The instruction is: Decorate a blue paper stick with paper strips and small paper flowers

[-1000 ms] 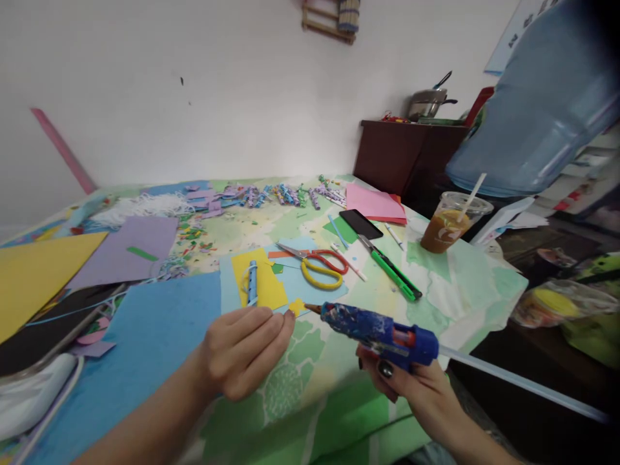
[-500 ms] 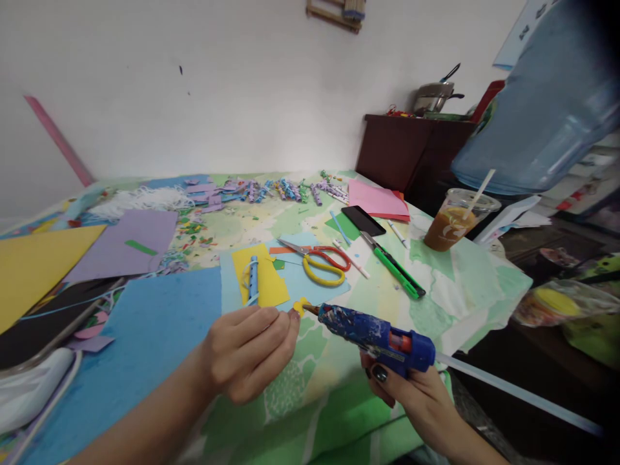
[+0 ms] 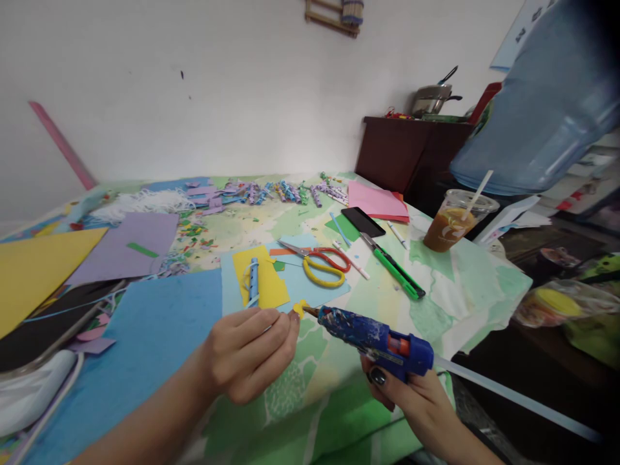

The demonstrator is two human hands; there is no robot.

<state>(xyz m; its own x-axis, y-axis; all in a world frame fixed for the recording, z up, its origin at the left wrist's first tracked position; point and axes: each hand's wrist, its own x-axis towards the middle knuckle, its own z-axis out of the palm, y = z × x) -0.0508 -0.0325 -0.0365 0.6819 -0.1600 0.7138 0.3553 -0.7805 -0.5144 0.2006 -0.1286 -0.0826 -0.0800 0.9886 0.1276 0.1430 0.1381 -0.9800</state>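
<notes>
One camera does all the looking, and it sits on the person's head. It faces ahead and tips down, so it peeks over the top of the table (image 3: pixel 329 361). The left hand (image 3: pixel 252 352) and right hand (image 3: pixel 411 395) are close to it, low in the view, and the arms (image 3: pixel 155 400) reach in from the bottom edge. The scissors (image 3: pixel 307 253) are a bit farther off, near the middle. Far back, the white wall (image 3: pixel 242 97) fills much of the top. A big blue bottle (image 3: pixel 537 123) is cut off at the right side.
</notes>
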